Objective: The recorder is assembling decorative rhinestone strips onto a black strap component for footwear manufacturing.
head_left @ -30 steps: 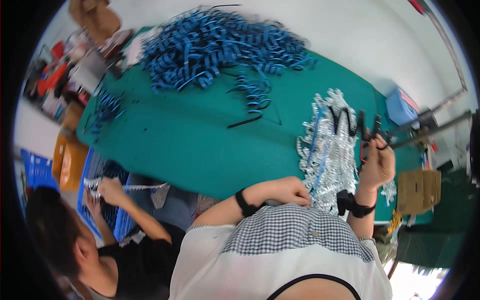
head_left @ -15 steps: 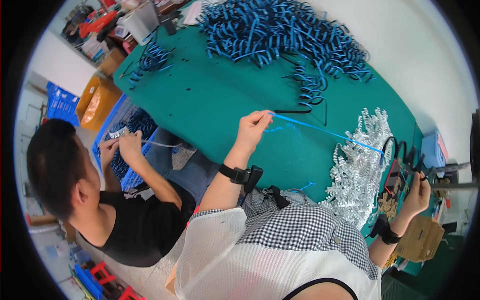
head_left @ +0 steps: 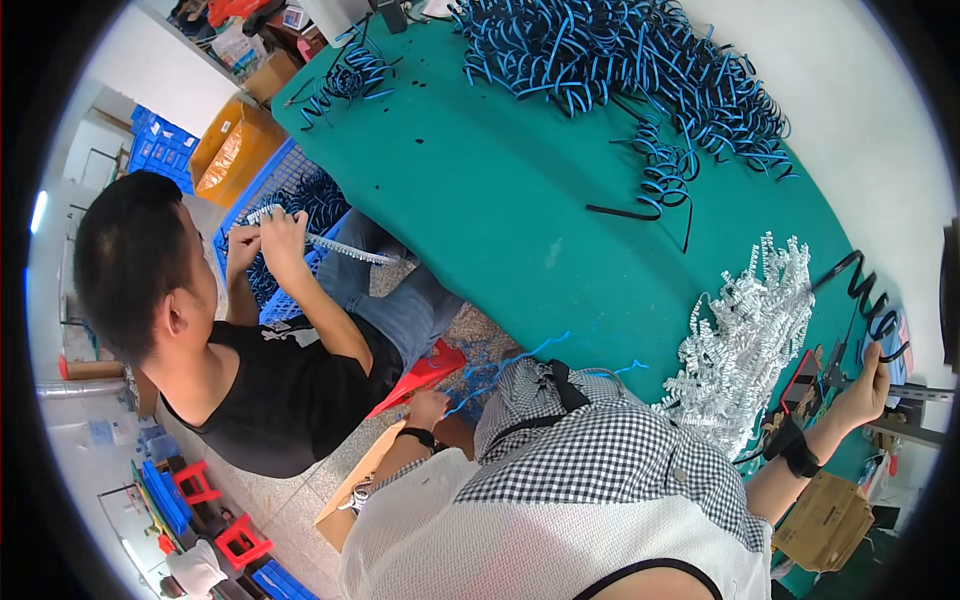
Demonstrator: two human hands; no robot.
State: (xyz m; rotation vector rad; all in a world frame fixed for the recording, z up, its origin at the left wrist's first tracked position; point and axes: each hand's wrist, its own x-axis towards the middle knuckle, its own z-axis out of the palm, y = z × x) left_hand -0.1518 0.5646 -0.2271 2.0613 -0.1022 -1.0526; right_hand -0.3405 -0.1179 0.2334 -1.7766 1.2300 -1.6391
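Note:
My left hand (head_left: 428,408) is low beside my lap, fingers closed. A thin, crinkled blue strip (head_left: 510,365) trails from it toward the table edge. At the far right, my right hand (head_left: 868,390) pinches the lower end of a black coiled strip (head_left: 868,295), which springs up above the fingers. Left of that hand lies a heap of silver crimped strips (head_left: 745,345) on the green table. A blue-and-black coiled strip (head_left: 665,180) rests in front of a large pile of blue-and-black coils (head_left: 610,60) at the back.
A co-worker (head_left: 270,350) sits at the left, both hands on a silver strip (head_left: 350,248). Near them stands a blue crate (head_left: 245,205) of dark coils. Blue scraps (head_left: 480,378) lie on the floor. A cardboard box (head_left: 825,525) is at the lower right.
My left hand has swung down from above the table to beside my lap. The taut blue strip between my hands is gone from there. The black coil now springs up from my right hand.

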